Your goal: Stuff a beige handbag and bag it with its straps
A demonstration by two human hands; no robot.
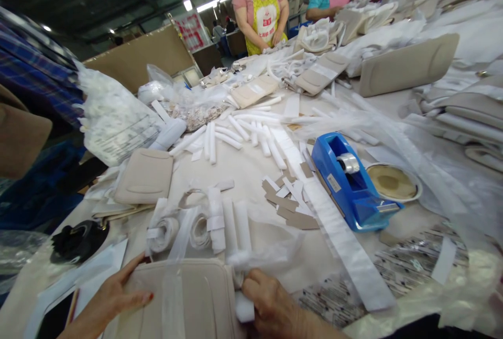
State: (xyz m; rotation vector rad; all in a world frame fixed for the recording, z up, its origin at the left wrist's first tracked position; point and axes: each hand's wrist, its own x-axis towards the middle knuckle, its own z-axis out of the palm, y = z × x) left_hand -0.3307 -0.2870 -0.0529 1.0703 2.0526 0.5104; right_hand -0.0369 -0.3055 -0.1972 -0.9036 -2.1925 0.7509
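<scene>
A beige padded panel (196, 297) lies at the table's near edge, with a clear strip across it. My left hand (113, 297) rests on the panel's left edge, fingers stretched out along it. My right hand (271, 302) is closed at the panel's right edge, pinching a white foam piece (244, 307) together with thin clear plastic film (267, 255). Just beyond the panel lie white rolled strips (200, 229) and white foam sticks (236, 223).
A blue tape dispenser (349, 182) stands right of centre beside a round lid (393, 182). Cardboard pieces (291, 208), white foam sticks (236, 129) and another beige panel (145, 176) cover the table. Two people in aprons (261, 9) work at the far side.
</scene>
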